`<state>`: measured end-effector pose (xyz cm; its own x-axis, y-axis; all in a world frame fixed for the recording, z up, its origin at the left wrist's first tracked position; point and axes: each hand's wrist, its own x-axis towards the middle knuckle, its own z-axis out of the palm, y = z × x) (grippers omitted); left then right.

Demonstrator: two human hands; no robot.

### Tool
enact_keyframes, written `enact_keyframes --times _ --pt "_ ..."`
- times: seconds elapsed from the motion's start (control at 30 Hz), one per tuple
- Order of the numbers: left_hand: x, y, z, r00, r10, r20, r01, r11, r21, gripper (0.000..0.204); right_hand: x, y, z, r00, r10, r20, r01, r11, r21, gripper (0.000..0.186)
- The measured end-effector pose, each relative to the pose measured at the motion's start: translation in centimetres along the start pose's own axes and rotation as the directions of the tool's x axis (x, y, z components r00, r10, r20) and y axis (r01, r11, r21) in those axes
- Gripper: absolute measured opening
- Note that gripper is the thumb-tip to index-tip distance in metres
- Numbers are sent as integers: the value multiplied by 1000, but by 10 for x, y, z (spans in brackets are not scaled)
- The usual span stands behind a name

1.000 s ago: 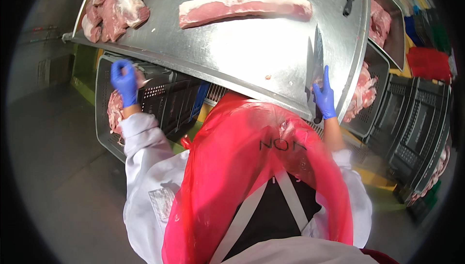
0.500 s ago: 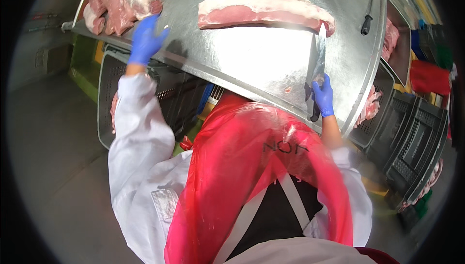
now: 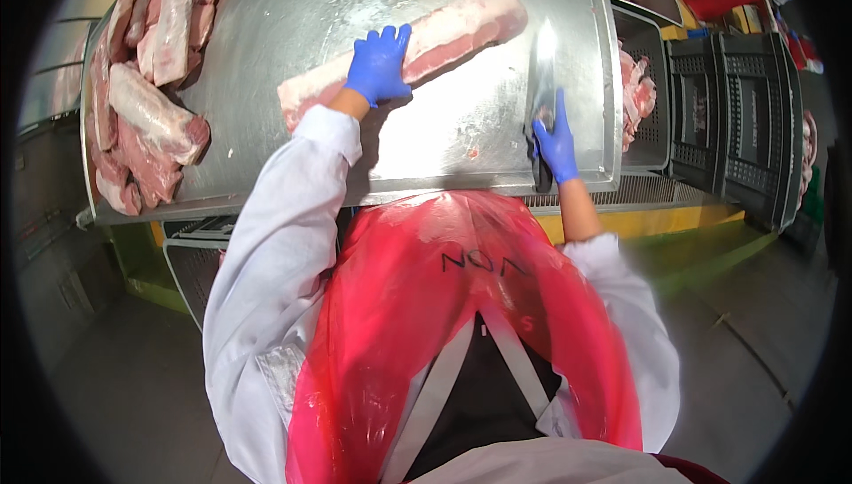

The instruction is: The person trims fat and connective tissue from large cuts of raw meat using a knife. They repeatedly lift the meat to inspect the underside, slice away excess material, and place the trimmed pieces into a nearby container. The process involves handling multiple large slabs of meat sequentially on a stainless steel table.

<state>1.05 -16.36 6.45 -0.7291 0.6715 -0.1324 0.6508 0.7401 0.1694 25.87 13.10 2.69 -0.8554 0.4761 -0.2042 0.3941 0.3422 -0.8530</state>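
Strip [image 3: 466, 27] of fat-topped meat, per head cam, lies slantwise on the metal table [image 3: 284, 14], near end L, far end R. L hand [image 3: 379, 67], blue-gloved, clasps its near-L part, fingers over the top. R hand [image 3: 557, 142], same glove, grips the knife [image 3: 545, 67] by its handle, index finger straight; blade points far, just R of the strip, apart from it. Pile [image 3: 173, 36] of cuts far L; crate [image 3: 665, 67] w/ scraps [image 3: 635, 94] off table's R edge. Fat's prob. slick: hold firmly, L fingers well clear of blade, edge turned away.
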Motion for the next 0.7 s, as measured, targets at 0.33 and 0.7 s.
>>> enact_keyframes --times 0.33,0.7 --pt "-30 92 10 996 -70 64 69 998 11 105 142 -14 -47 992 106 69 -116 981 155 83" --pt "-34 91 8 996 -22 92 22 1000 -3 109 95 3 -58 922 160 351 -276 910 309 83"
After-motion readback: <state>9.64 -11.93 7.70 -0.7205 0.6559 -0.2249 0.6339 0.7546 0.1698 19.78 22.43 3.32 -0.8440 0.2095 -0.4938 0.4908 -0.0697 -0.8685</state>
